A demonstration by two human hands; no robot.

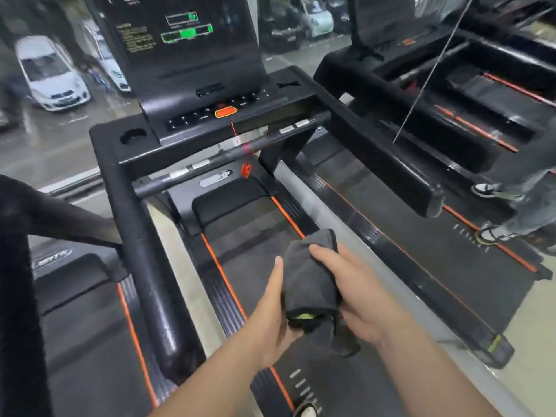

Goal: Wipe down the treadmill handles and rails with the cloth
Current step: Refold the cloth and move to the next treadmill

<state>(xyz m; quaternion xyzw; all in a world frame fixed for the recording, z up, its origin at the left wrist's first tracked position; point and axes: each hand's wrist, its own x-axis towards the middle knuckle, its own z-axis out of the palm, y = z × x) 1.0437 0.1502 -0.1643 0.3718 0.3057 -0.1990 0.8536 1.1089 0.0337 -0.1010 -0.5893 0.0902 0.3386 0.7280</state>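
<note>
Item one: cloth (310, 284), dark grey, bunched into a roll with a yellow-green patch showing at its near end. We hold it in both hands above the running belt (255, 245), near the middle of the scene, apart from every rail.

Item two: left hand (272, 305), fingers straight along the cloth's left side, grip released, palm against the roll.

Item three: right hand (358, 293), fingers wrapped over the cloth's top and right side, grip grasping the cloth.

Item four: left side rail (150, 266), black and padded, running from near to far on our left.

Item five: right side rail (379, 142), black, on the far right.

Item six: front crossbar (228, 153), spanning between the two rails, with a red safety clip (246, 170) hanging below it.

Item seven: console (192, 55), screen lit with green bars, an orange button (225, 112) at its base.

Item eight: another person's shoes (487, 190) on the neighbouring treadmill to the right.
</note>
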